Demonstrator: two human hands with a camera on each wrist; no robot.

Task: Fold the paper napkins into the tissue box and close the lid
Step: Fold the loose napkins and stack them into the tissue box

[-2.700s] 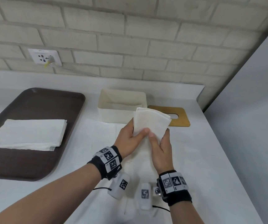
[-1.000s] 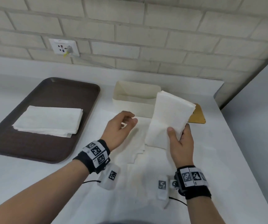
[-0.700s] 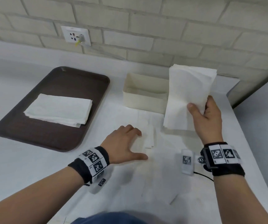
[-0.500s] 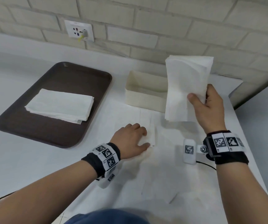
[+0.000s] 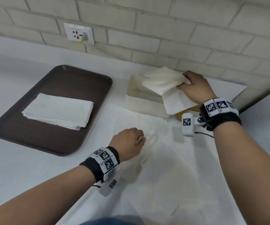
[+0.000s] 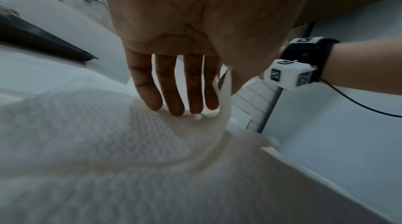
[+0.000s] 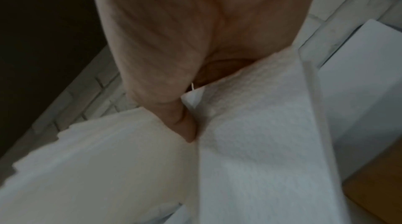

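My right hand [image 5: 185, 81] grips a folded wad of white napkins [image 5: 163, 82] and holds it tilted over the open cream tissue box [image 5: 140, 103]; one loose sheet hangs over the box's right front corner. In the right wrist view the thumb [image 7: 185, 124] presses into the folded napkins [image 7: 250, 141]. The wooden lid [image 5: 194, 109] lies right of the box, mostly hidden by napkin and wrist. My left hand [image 5: 141, 138] is curled on a flat napkin [image 5: 171, 168] spread on the table. The left wrist view shows thumb and forefinger pinching up an edge of this napkin [image 6: 108, 141].
A brown tray [image 5: 75, 78] at the left carries a stack of unfolded napkins [image 5: 57, 109]. A brick wall with a socket [image 5: 79, 34] runs behind. The table ends at the right beside a grey panel [image 5: 264, 98].
My right hand has brought the folded napkins down from upright in the air to just over the box. My left hand has gone from flat on the table napkin to curled, pinching its edge.
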